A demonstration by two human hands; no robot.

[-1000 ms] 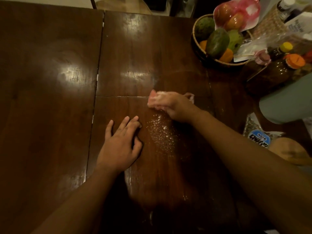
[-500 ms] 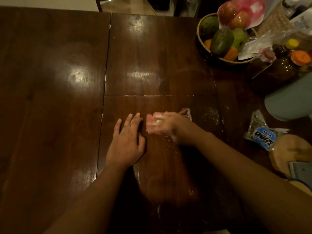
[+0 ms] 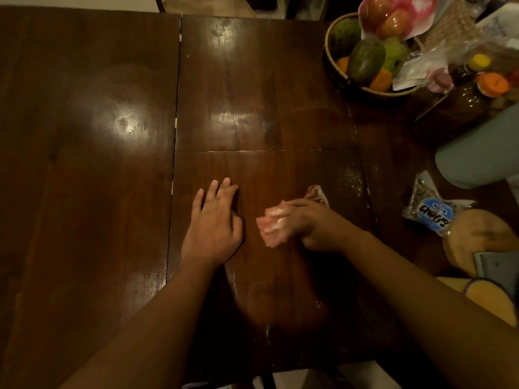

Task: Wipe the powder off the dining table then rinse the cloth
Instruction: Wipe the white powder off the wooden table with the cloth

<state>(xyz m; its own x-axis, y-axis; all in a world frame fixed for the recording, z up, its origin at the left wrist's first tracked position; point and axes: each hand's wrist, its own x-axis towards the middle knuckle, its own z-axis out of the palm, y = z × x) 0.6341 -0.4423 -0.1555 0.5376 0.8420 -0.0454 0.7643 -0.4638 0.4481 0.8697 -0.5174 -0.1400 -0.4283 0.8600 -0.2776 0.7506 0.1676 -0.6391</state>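
Note:
My right hand (image 3: 311, 227) grips a bunched pink cloth (image 3: 272, 226) and holds it against the dark wooden dining table (image 3: 252, 94); a tail of the cloth sticks out behind the fingers. My left hand (image 3: 214, 223) lies flat on the table just left of the cloth, fingers straight. A faint patch of white powder (image 3: 349, 178) speckles the wood to the right of the cloth. The wood under and in front of the cloth looks smeared.
A woven basket of fruit (image 3: 368, 57) sits at the far right, with bottles (image 3: 488, 85) and bags beside it. A pale blue-grey container (image 3: 477, 153), a blue-labelled packet (image 3: 432, 213) and a round wooden board (image 3: 477, 240) line the right edge.
My right hand has dragged the cloth toward me over the powder patch near my left hand, which no longer shows. My left hand has stayed flat in place.

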